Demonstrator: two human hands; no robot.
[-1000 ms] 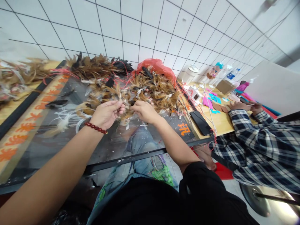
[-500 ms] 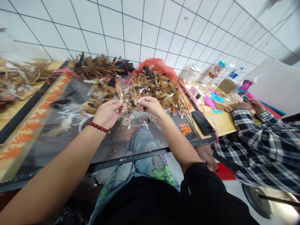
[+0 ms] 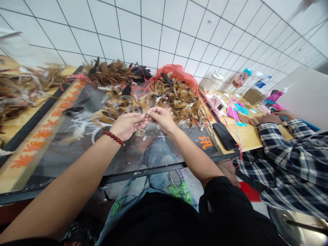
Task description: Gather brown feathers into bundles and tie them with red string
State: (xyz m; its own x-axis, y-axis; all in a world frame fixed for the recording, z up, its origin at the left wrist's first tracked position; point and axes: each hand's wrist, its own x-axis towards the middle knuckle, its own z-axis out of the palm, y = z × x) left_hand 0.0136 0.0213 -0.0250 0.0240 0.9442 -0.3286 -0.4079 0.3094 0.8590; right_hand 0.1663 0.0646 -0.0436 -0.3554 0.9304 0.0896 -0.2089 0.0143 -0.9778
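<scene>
Over on the right, a black phone (image 3: 224,136) lies flat on the wooden table (image 3: 249,142), a magenta piece (image 3: 232,113) and a blue piece (image 3: 241,109) just beyond it! Back by the tiled wall (image 3: 176,37) stands a white lidded cup (image 3: 214,82), and there's a cardboard box (image 3: 253,96) farther right.

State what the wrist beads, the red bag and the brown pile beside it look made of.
Wrist beads: polished wood or plastic, perhaps; they catch small highlights. Red bag: probably thin plastic, glossy and crinkled. Brown pile: feathers, apparently natural, with soft tapering vanes.
</scene>
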